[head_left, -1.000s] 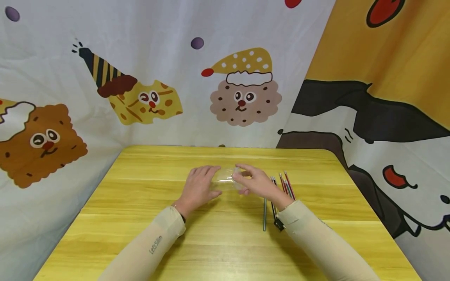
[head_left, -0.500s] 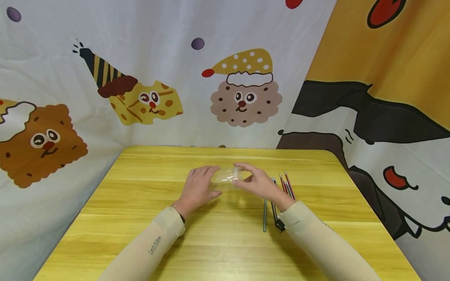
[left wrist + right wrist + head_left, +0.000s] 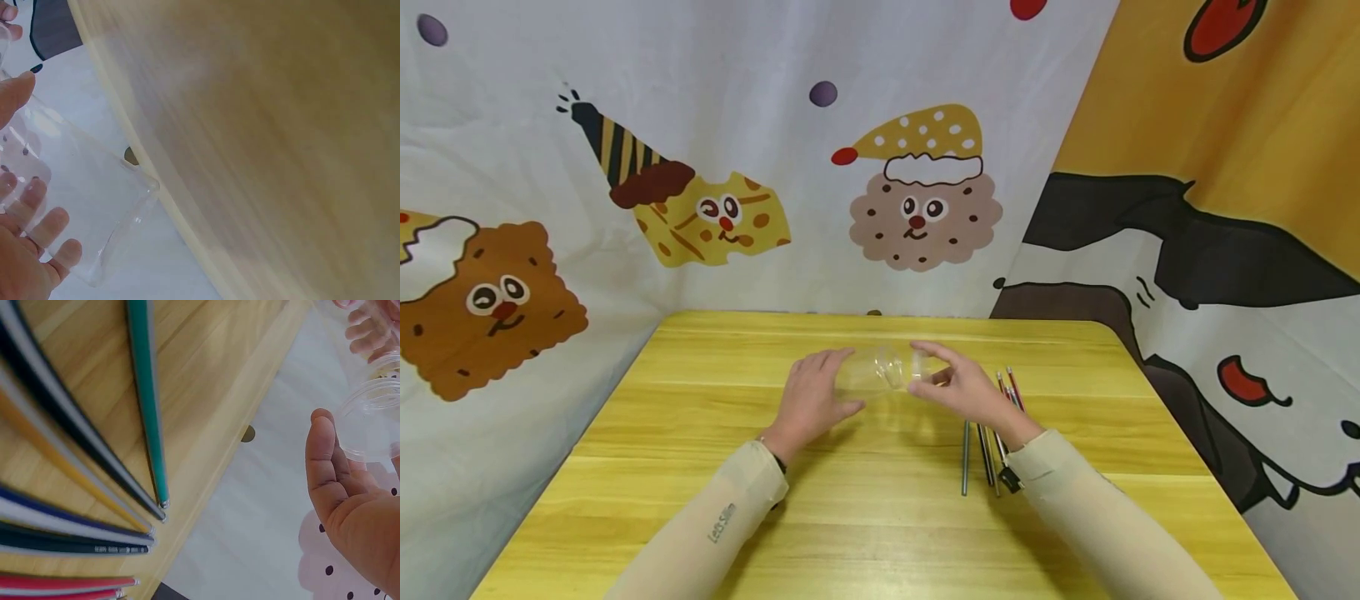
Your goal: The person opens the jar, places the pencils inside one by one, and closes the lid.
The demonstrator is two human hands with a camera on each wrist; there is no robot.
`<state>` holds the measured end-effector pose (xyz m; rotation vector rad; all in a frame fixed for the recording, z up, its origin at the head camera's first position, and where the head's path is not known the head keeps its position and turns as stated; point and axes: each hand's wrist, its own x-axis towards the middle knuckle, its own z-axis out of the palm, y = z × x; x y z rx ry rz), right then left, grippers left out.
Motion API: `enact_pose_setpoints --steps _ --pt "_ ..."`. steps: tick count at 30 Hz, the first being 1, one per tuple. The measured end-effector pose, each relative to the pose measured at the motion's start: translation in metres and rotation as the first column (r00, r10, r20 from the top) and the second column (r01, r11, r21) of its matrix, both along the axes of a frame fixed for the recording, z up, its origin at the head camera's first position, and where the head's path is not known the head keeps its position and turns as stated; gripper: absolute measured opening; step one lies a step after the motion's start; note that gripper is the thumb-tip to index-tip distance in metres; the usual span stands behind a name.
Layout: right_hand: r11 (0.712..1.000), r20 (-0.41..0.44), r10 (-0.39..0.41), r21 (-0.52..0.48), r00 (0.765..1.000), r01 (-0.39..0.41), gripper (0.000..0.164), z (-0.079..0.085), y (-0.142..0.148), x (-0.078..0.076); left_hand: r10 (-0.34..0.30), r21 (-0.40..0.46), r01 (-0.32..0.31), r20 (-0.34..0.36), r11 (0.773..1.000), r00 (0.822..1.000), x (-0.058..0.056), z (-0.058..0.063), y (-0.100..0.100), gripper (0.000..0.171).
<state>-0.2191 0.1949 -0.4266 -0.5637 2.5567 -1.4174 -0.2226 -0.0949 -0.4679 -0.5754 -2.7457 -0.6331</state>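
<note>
Above the table (image 3: 850, 517), the left hand (image 3: 808, 396) curls round a jar (image 3: 861, 375); the right hand (image 3: 964, 389) pinches its lid (image 3: 918, 367) (just apart).

A yellow wooden table (image 3: 865, 517) stands before a pale cloth backdrop (image 3: 737, 67) printed with cartoon figures (image 3: 925, 246).

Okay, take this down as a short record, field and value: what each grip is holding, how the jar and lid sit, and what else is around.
Left grip: fingers and thumb around the clear jar
Right grip: pinching the clear lid
Jar pose: on its side, mouth toward the right
Lid: off, just short of the mouth, facing it
Pencils: several on the wooden table, partly hidden by the right wrist
Backdrop: cartoon-printed cloth
</note>
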Motion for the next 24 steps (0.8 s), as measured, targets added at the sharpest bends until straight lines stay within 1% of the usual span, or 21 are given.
enact_pose_setpoints --steps 3,6,9,11,13,15,18,20,24 --pt "1.0 -0.009 -0.015 0.02 1.0 0.016 0.078 0.0 0.004 0.0 0.014 0.034 -0.014 0.009 0.999 1.0 0.001 0.002 -0.001 0.09" --pt "0.998 -0.022 -0.037 0.058 0.999 0.038 0.082 0.0 0.01 0.0 0.025 0.089 -0.026 0.016 0.996 1.0 0.001 0.004 -0.002 0.09" --pt "0.991 -0.046 -0.061 0.113 0.997 0.065 0.084 0.0 0.018 -0.001 0.035 0.152 -0.038 0.023 0.988 0.999 0.001 0.004 -0.003 0.09" --pt "0.985 -0.068 -0.069 0.151 0.995 0.079 0.084 0.0 0.024 -0.002 0.043 0.19 -0.05 0.04 0.98 0.998 0.0 0.004 -0.003 0.09" --pt "0.979 -0.087 -0.074 0.186 0.993 0.089 0.085 0.001 0.031 -0.004 0.049 0.23 -0.063 0.066 0.971 0.997 0.0 0.005 -0.003 0.09" --pt "0.97 -0.104 -0.08 0.222 0.991 0.102 0.085 0.001 0.039 -0.006 0.049 0.277 -0.079 0.112 0.958 0.992 0.0 0.006 -0.004 0.089" --pt "0.957 -0.104 -0.095 0.264 0.99 0.119 0.086 0.004 0.052 -0.011 0.031 0.348 -0.093 0.18 0.933 0.983 0.001 0.007 -0.004 0.088" --pt "0.949 -0.097 -0.112 0.285 0.989 0.136 0.086 0.006 0.06 -0.014 0.017 0.381 -0.1 0.215 0.919 0.977 0.002 0.007 -0.005 0.088" --pt "0.933 -0.083 -0.144 0.322 0.986 0.163 0.087 0.009 0.074 -0.024 -0.013 0.428 -0.095 0.243 0.899 0.97 0.002 0.007 -0.007 0.09"
